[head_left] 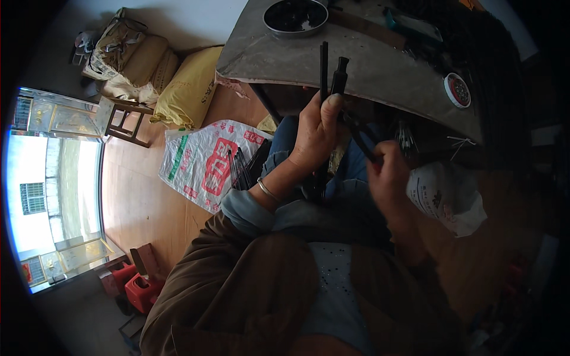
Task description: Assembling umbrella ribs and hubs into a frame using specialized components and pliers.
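The left hand (pixel 314 127) is closed around slim black rods (pixel 324 71) and a thicker black piece (pixel 339 78), which stand roughly upright by the near edge of the desk (pixel 255 59), above the person's lap. The right hand (pixel 389 172) is curled around the end of a dark strip (pixel 360 141), probably, as shadow blurs it. A round metal dish (pixel 295 34) sits toward the desk's left end; a round tin (pixel 457 90) lies by its near edge, toward the right corner.

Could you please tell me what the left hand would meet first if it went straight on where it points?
Probably the near edge of the grey table, beyond the left hand, though depth is unclear and it might pass above.
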`<action>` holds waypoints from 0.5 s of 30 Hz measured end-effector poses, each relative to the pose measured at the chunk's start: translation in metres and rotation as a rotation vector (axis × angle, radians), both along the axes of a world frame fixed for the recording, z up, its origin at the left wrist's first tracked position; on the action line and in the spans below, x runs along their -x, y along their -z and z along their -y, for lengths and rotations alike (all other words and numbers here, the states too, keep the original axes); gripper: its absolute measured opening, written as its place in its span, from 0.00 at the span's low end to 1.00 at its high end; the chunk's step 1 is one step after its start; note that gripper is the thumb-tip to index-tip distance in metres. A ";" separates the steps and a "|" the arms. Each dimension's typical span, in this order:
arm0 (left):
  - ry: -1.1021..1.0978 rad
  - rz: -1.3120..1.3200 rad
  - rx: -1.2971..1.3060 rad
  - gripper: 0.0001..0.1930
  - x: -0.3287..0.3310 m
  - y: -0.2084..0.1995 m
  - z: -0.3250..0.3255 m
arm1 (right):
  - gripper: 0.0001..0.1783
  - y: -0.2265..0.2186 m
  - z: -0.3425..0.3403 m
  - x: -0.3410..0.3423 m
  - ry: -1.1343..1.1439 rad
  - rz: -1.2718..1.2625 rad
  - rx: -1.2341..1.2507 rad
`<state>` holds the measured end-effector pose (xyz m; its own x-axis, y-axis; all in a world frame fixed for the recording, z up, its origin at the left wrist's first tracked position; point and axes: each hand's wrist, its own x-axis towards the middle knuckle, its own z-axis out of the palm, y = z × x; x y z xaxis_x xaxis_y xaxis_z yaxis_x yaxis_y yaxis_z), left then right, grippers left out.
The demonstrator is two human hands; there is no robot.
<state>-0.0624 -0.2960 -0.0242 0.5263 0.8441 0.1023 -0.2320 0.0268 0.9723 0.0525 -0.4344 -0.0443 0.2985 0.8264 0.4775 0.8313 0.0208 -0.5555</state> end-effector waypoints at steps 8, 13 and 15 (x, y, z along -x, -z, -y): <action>-0.004 -0.150 -0.075 0.23 0.001 0.010 -0.002 | 0.23 0.031 0.000 0.022 0.111 -0.161 -0.029; -0.032 -0.119 -0.077 0.23 0.002 0.013 -0.003 | 0.21 -0.004 0.003 -0.017 -0.170 -0.105 0.040; 0.027 -0.099 -0.028 0.23 0.006 0.001 0.003 | 0.14 -0.040 0.014 -0.034 -0.265 -0.517 0.515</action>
<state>-0.0689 -0.2985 -0.0251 0.5571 0.8273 0.0722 -0.1345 0.0041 0.9909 0.0864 -0.4483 -0.0042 0.1402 0.9812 -0.1325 0.4667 -0.1834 -0.8652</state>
